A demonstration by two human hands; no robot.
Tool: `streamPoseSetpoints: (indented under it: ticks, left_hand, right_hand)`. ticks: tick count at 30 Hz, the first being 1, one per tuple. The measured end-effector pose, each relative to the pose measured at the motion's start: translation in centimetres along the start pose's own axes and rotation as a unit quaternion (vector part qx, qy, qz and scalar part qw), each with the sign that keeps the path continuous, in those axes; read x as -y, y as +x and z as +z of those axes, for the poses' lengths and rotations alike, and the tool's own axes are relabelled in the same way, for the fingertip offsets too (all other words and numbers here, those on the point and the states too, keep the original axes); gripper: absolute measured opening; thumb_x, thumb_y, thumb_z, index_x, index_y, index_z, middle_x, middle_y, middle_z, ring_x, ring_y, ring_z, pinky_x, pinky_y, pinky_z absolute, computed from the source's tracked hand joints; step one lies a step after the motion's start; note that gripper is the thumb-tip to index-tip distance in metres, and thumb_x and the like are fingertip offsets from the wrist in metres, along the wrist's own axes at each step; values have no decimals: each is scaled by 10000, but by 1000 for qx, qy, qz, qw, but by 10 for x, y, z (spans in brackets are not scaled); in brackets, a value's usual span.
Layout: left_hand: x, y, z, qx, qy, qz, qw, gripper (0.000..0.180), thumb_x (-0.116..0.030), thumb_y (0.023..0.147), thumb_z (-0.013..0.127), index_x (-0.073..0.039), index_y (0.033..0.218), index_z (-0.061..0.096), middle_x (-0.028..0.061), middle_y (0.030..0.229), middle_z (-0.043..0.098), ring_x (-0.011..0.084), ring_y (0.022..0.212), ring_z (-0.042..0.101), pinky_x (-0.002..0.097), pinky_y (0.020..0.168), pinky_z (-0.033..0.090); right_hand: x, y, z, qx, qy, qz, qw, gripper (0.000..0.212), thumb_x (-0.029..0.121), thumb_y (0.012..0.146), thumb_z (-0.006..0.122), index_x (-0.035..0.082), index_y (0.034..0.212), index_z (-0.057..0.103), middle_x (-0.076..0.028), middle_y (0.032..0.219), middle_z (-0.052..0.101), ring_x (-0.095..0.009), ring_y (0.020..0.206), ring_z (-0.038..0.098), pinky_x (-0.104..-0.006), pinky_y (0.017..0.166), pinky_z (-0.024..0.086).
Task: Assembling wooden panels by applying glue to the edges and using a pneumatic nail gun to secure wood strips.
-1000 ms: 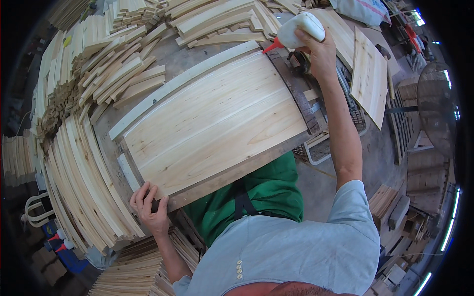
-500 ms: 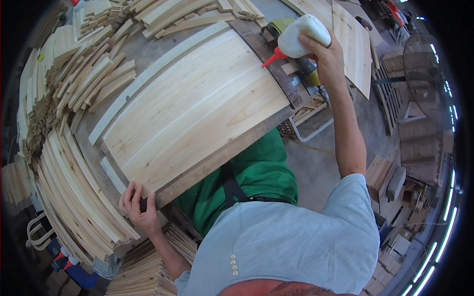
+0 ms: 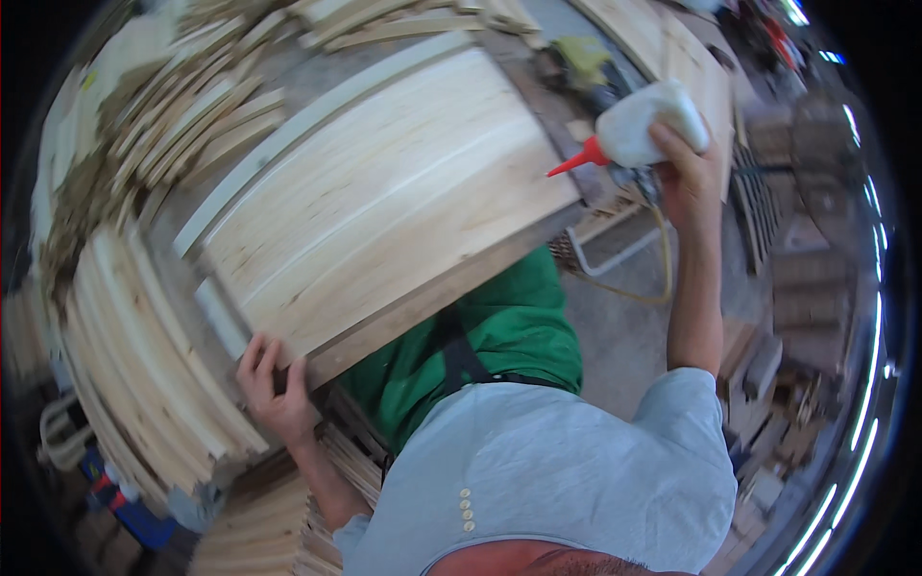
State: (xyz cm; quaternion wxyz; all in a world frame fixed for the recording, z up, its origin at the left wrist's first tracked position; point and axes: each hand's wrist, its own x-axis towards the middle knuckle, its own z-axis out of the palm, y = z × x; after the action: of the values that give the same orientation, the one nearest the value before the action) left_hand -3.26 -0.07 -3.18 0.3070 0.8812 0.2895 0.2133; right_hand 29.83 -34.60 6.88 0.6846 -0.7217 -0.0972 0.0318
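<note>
Carried in the right hand (image 3: 690,178), the white squeeze bottle (image 3: 645,127) has come toward the body over the last half second, so its red nozzle (image 3: 580,157) now points at the wooden panel (image 3: 394,192) close to the near right corner rather than about midway along that side. Fingers and thumb of that hand are clamped round the tilted bottle, the nozzle leading down and to the hand's left; whether its tip touches the wood or hangs just above, I cannot tell.

Left hand (image 3: 279,394) has kept its place at the panel's near left corner, thumb and fingers apart, seemingly steadying the work; how hard they press does not show. Between the two hands the panel lies flat on the desk (image 3: 432,302), in the same position there as before. Ahead of the left hand are the short pale strip (image 3: 221,319), just past its fingertips, and the curved pale strip (image 3: 257,156), along the panel's far side. Stacked curved slats (image 3: 158,346) stand to its left. For the work, I read this as a pass along the right edge, nearly at its near end, with the panel undisturbed
</note>
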Motion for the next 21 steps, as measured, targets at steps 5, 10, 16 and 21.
streamPoseSetpoints:
  ticks: [5, 10, 16, 21]
  left_hand:
    - [-4, 10, 9, -3, -15, 31, 999, 409, -54, 659, 788, -42, 1049, 668, 106, 1178, 602, 281, 1091, 546, 371, 935, 447]
    - [-2, 8, -6, 8, -61, 0, 998, 443, -19, 684, 758, -37, 1112, 644, 109, 1149, 603, 273, 1092, 552, 365, 940, 447]
    - [11, 3, -11, -7, -17, 30, 999, 458, -11, 691, 742, -42, 1135, 634, 114, 1086, 630, 286, 1069, 555, 377, 922, 454]
    - [14, 5, -11, -6, -30, 29, 999, 494, -4, 689, 738, -46, 1167, 615, 92, 1078, 646, 279, 1073, 555, 377, 928, 451]
  right_hand:
    - [0, -3, 107, 117, 170, 37, 978, 440, 70, 836, 674, 0, 1237, 507, -120, 1099, 619, -220, 994, 639, -363, 846, 548]
    - [-20, -5, 260, 253, 216, 14, 943, 461, 136, 817, 731, 2, 1196, 504, -92, 1063, 608, -185, 944, 633, -334, 783, 568]
    - [-36, -8, 337, 265, 180, -28, 947, 497, 180, 815, 745, -44, 1173, 482, -137, 1064, 602, -225, 979, 633, -335, 743, 596]
    - [-41, -9, 342, 259, 155, -40, 953, 510, 178, 819, 740, -44, 1189, 469, -134, 1068, 597, -229, 980, 632, -337, 752, 596]
